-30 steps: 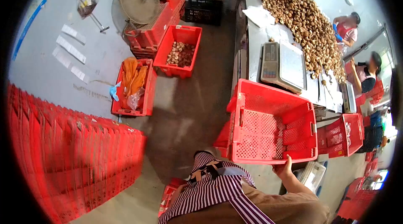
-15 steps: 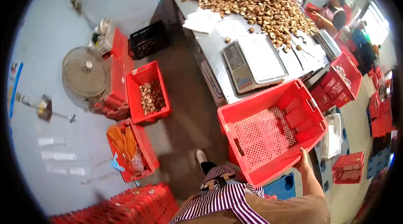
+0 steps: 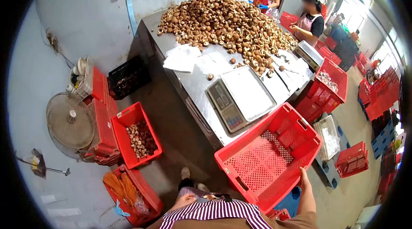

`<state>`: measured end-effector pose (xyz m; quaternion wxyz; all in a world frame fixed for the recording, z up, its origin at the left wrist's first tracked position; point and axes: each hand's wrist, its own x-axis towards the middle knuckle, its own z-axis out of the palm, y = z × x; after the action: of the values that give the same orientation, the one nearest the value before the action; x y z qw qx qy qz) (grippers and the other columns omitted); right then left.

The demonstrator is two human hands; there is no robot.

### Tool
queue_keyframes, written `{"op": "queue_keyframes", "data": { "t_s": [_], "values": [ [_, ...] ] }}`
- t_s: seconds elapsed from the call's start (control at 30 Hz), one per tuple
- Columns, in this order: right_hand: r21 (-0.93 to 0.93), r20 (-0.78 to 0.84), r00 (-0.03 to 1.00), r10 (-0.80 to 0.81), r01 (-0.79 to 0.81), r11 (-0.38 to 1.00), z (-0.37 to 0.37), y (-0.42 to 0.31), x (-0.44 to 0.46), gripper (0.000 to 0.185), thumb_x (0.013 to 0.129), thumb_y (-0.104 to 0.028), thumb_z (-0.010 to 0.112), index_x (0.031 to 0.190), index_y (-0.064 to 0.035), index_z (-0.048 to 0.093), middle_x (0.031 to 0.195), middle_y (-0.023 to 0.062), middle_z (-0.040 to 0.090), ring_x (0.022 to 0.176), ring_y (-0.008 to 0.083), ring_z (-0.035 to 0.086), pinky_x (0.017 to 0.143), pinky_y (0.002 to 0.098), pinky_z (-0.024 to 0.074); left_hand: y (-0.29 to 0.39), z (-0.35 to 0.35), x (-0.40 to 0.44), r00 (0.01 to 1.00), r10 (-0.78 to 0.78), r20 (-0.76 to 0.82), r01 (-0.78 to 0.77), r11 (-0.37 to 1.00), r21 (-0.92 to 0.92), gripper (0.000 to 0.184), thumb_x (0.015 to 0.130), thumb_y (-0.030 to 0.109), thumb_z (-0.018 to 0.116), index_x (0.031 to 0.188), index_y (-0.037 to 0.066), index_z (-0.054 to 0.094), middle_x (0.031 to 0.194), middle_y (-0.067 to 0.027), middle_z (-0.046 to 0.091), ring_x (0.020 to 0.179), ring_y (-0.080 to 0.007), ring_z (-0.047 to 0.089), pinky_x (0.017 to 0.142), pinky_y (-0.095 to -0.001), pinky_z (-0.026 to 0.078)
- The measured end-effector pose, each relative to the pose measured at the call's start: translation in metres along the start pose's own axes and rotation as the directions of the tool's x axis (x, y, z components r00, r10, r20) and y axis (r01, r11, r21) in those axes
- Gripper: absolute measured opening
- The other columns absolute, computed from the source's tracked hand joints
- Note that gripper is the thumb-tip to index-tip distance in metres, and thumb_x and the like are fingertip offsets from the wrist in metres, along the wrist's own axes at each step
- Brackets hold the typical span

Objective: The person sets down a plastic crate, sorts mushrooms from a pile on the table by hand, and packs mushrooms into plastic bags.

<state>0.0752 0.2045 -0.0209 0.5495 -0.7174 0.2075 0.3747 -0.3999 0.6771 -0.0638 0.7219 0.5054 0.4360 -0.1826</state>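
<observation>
Brought into fuller view, the left hand (image 3: 185,201) is seen against the striped apron (image 3: 214,211), its finger state untellable; near the scale (image 3: 243,99), the red crate (image 3: 281,191) is gripped at its right rim by only the right hand (image 3: 305,180).

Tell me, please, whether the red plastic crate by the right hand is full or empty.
Empty: the red plastic crate shows a bare perforated floor.

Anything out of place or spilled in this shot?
Minor only. A loose mushroom lies beside the scale, apart from the mushroom pile, so it looks like a stray. At lower left, a blue scrap hangs over the rim of the red bin holding orange fabric, which looks untidy. The held crate shows no visible damage.
</observation>
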Motion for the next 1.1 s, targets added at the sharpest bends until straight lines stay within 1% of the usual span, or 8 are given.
{"op": "queue_keyframes", "data": {
  "t_s": [0.17,0.23,0.27,0.33,0.37,0.43,0.77,1.1],
  "values": [
    [0.104,-0.047,0.998,-0.039,0.043,0.994,-0.001,0.013,0.014,0.089,0.085,-0.070,0.050,0.149,-0.0100,0.035,0.142,0.0135,0.052,0.120,0.0357,0.058,0.092,0.0590,0.0483,0.059,-0.071,0.028,0.998,0.063,-0.024,-0.062,0.996,0.060,0.047,0.095,0.028,0.067,0.129,-0.003,0.056,0.120,-0.0173,0.065,0.108,-0.0195,0.063,0.093,-0.0299,0.050],
    [-0.023,-0.417,0.908,-0.044,0.037,0.999,-0.007,0.024,0.029,0.090,0.085,-0.072,0.050,0.146,-0.0073,0.039,0.141,0.0170,0.053,0.121,0.0377,0.057,0.093,0.0604,0.0461,0.072,-0.109,0.048,0.998,0.068,-0.017,-0.067,0.996,0.051,0.047,0.094,0.029,0.068,0.128,-0.002,0.057,0.120,-0.0173,0.066,0.108,-0.0194,0.063,0.094,-0.0306,0.050],
    [-0.026,-0.415,0.908,-0.061,0.055,0.998,0.002,0.021,0.035,0.090,0.085,-0.072,0.050,0.146,-0.0073,0.039,0.141,0.0170,0.053,0.121,0.0377,0.057,0.093,0.0604,0.0461,0.078,-0.128,0.067,0.995,0.090,-0.052,-0.089,0.996,0.025,0.047,0.093,0.029,0.068,0.127,-0.002,0.058,0.118,-0.0167,0.066,0.108,-0.0191,0.063,0.093,-0.0307,0.050],
    [-0.379,-0.843,0.500,-0.197,-0.295,0.877,0.019,0.011,0.017,0.067,0.091,-0.051,0.057,0.134,-0.0009,0.051,0.132,0.0191,0.058,0.116,0.0386,0.059,0.092,0.0498,0.0492,0.104,-0.162,0.071,0.987,0.109,-0.118,-0.110,0.994,-0.004,0.044,0.092,0.026,0.070,0.125,-0.001,0.059,0.114,-0.0161,0.068,0.107,-0.0185,0.063,0.091,-0.0307,0.051],
    [-0.379,-0.844,0.498,-0.199,-0.290,0.879,0.033,0.005,0.016,0.067,0.091,-0.051,0.057,0.134,-0.0009,0.051,0.132,0.0191,0.058,0.116,0.0386,0.059,0.092,0.0498,0.0492,0.126,-0.178,0.073,0.976,0.153,-0.156,-0.153,0.988,0.013,0.040,0.092,0.021,0.069,0.124,-0.001,0.059,0.110,-0.0141,0.068,0.101,-0.0163,0.065,0.086,-0.0294,0.053],
    [-0.328,-0.943,0.060,-0.328,-0.345,0.879,0.099,-0.026,-0.013,0.052,0.093,-0.044,0.056,0.125,-0.0024,0.058,0.121,0.0177,0.064,0.109,0.0378,0.061,0.090,0.0460,0.0492,0.169,-0.208,0.088,0.963,0.231,-0.140,-0.228,0.973,0.034,0.035,0.092,0.018,0.068,0.121,-0.001,0.060,0.105,-0.0110,0.069,0.091,-0.0137,0.065,0.081,-0.0276,0.053],
    [-0.534,-0.842,-0.022,-0.540,0.185,0.825,0.201,-0.088,0.005,0.035,0.097,-0.012,0.051,0.130,0.0000,0.055,0.125,0.0190,0.061,0.110,0.0310,0.062,0.095,0.0386,0.0489,0.452,-0.254,0.191,0.691,0.715,0.111,-0.687,0.599,0.412,0.030,0.093,0.014,0.064,0.118,-0.002,0.062,0.095,-0.0061,0.069,0.083,-0.0117,0.065,0.077,-0.0273,0.053],
    [-0.377,-0.677,0.189,-0.712,0.741,0.556,0.380,-0.298,0.068,0.033,0.099,-0.003,0.046,0.131,0.0020,0.052,0.128,0.0149,0.058,0.120,0.0250,0.055,0.104,0.0353,0.0413,0.589,-0.290,0.289,0.729,0.666,0.158,-0.668,0.642,0.376,0.031,0.093,0.013,0.064,0.120,-0.002,0.062,0.099,-0.0070,0.068,0.085,-0.0117,0.065,0.079,-0.0262,0.053]
  ]
}}
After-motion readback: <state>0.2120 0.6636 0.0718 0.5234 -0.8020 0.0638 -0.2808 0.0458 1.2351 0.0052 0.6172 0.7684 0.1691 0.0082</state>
